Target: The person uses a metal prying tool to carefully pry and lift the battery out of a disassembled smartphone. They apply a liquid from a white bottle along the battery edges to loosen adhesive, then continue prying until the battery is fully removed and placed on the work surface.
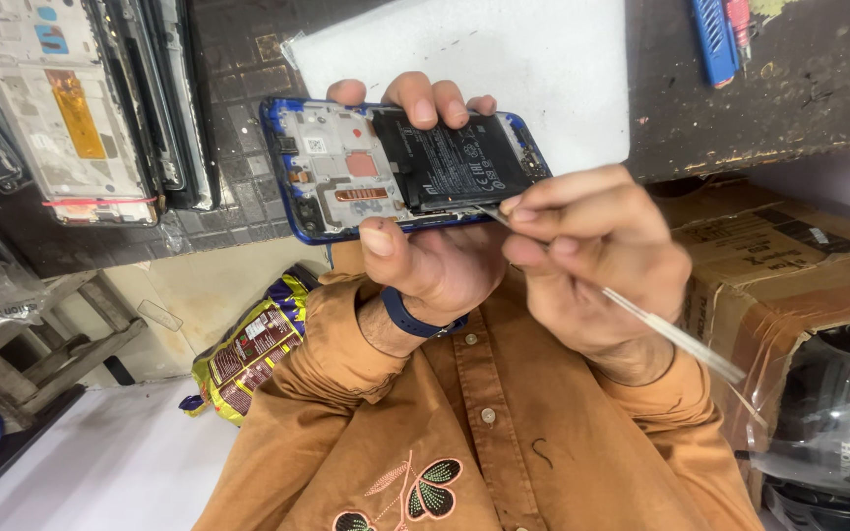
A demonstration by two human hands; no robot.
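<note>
Pretty clearly a phone repair shop: stripped phone frames (81,108) stacked at 10 o'clock on a scuffed dark counter (779,88), blue-handled tools (715,29) at 1 o'clock, and a worn cardboard box (779,265) at 3 o'clock (cramped little stall vibe).

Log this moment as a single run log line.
left hand: holds opened blue phone | right hand: grips thin metal tool, tip at black battery lower edge | background: spare phone frames
</note>
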